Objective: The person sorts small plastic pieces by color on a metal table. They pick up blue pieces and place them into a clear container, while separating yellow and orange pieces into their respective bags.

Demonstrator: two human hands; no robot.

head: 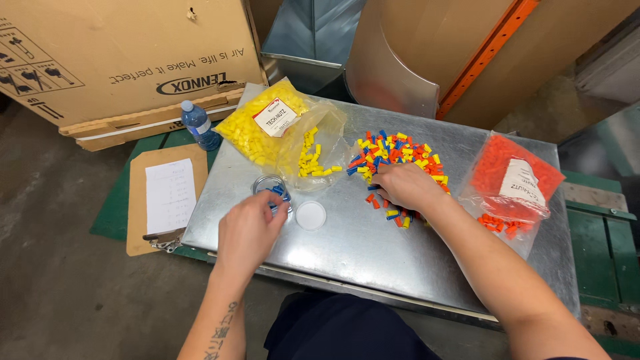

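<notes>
The left hand (pixel 248 230) rested at the small clear jar (pixel 271 190) on the shiny metal table (pixel 360 247). Its fingers were curled together at the jar's rim, touching it, with a few blue caps (pixel 279 193) showing inside the jar. I could not tell if the fingers pinched anything. A round white lid (pixel 311 215) lay flat just beside the jar.

The right hand (pixel 403 187) lay palm down on the near edge of a pile of little caps (pixel 393 150) (red, blue and yellow all mixed up). Its fingers were bent and spread a bit into the pile, but what they held, if anything, was hidden under the hand.

A clear bag of yellow caps (pixel 267 127) sat at the back of the table, open, with some yellow ones spilled near its mouth. A bag of orange caps (pixel 510 177) lay at the right side of the table, well apart from the jar. Off the table, on the left, stood a water bottle (pixel 199 125), and a clipboard with paper (pixel 167 197) lay on the floor. A big cardboard box (pixel 127 60) stood behind them.
</notes>
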